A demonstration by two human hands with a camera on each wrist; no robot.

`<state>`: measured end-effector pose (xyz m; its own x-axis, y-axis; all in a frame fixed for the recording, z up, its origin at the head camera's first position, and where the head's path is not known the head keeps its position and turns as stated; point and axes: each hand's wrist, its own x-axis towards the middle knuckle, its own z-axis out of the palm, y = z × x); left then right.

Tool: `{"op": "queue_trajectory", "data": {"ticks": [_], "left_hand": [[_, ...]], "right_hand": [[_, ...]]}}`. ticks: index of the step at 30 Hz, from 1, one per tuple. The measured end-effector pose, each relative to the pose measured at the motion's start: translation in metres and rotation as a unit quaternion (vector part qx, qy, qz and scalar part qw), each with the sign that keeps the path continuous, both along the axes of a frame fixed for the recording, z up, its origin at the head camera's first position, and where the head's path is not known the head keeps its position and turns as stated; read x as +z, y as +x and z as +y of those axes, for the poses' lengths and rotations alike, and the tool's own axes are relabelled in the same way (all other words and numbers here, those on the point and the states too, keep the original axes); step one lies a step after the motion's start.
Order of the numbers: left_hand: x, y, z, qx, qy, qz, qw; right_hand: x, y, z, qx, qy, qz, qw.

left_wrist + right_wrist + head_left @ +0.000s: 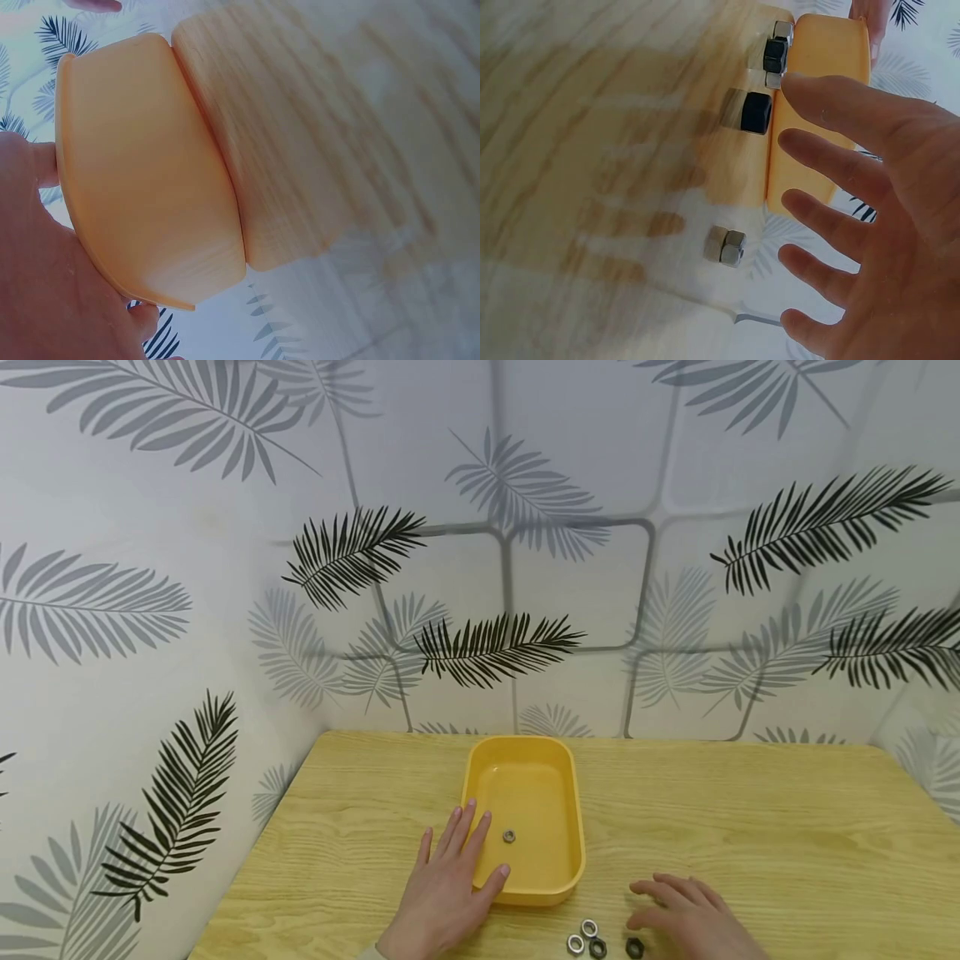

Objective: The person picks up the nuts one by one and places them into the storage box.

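A yellow plastic box (528, 891) stands on the wooden table, with one small metal nut (509, 836) lying on its floor. My left hand (444, 893) rests over the box's left rim, its fingers extended and thumb at the near corner. Right of the box, my right hand (697, 917) hovers low over the tabletop with fingers spread and nothing in them. Nearest its fingers lies a black nut (634, 948). Two silver nuts (589, 929) and another black nut (597, 948) cluster just left of it. Beneath the hand, the right wrist view shows a further silver nut (733, 248), hidden from the head view.
The light wooden table (750, 802) extends to both sides of the box. Behind it and at the left rises a pale wall covering (570, 585) with grey and black leaf prints.
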<state>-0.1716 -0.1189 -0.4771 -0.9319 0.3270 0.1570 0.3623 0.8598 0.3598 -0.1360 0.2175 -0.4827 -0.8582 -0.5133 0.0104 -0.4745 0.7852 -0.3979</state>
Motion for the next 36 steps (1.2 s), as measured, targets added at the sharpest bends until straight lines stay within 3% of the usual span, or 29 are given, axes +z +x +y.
{"op": "queue_trajectory", "data": {"ticks": [6,18,36], "left_hand": [[0.0,0.0,0.0,0.003,-0.004,-0.006,1.0],[0.002,0.0,0.001,0.003,-0.007,-0.007,0.9999],[-0.001,0.0,0.0,0.005,-0.014,-0.006,0.9999]], "right_hand": [[-0.005,0.0,0.0,0.004,0.001,0.001,1.0],[-0.009,-0.003,0.0,-0.012,-0.003,-0.061,0.998],[-0.012,-0.001,-0.002,-0.001,-0.008,0.003,1.0]]}}
